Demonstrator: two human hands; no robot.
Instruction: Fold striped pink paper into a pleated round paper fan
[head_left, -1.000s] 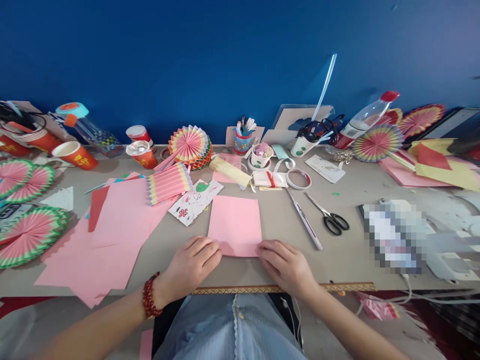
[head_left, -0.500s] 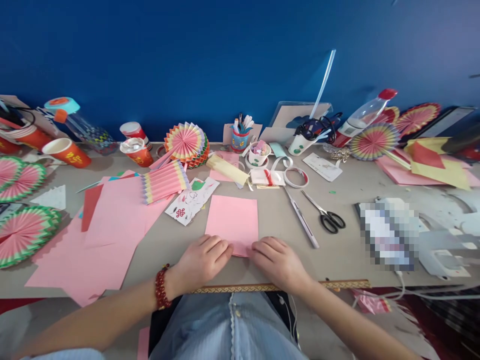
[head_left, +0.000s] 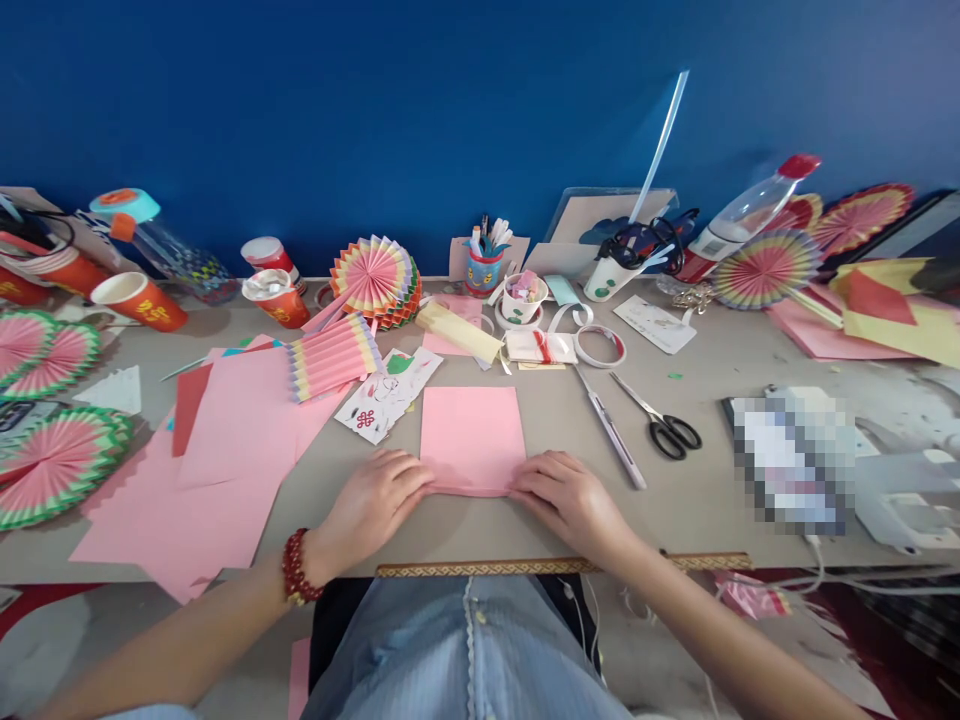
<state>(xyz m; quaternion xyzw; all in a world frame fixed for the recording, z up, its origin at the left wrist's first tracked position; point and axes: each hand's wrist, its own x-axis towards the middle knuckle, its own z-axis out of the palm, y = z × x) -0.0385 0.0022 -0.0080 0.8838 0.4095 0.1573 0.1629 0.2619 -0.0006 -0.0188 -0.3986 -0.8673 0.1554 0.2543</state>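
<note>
A pink square of paper (head_left: 472,435) lies on the table in front of me, with a narrow folded strip along its near edge. My left hand (head_left: 379,500) has its closed fingers at the near left corner; a red bead bracelet is on that wrist. At the near right corner, my right hand (head_left: 574,500) pinches the same edge. The thumbs and parts of the fingertips are hidden. Right of the paper lie a pale cutter pen (head_left: 615,440) and black-handled scissors (head_left: 675,436).
Pink sheets (head_left: 240,420) spread to the left, near green-edged paper fans (head_left: 56,470). Cups, tape rolls (head_left: 600,346), a pen holder (head_left: 484,272) and a tilted bottle (head_left: 739,220) line the back. A phone (head_left: 787,465) lies right; a patterned strip (head_left: 480,568) runs along the front edge.
My left hand has moved left, to the paper's near left corner, and my right hand has shifted slightly outward. The folded strip along the near edge now shows fully. The view has shifted slightly.
</note>
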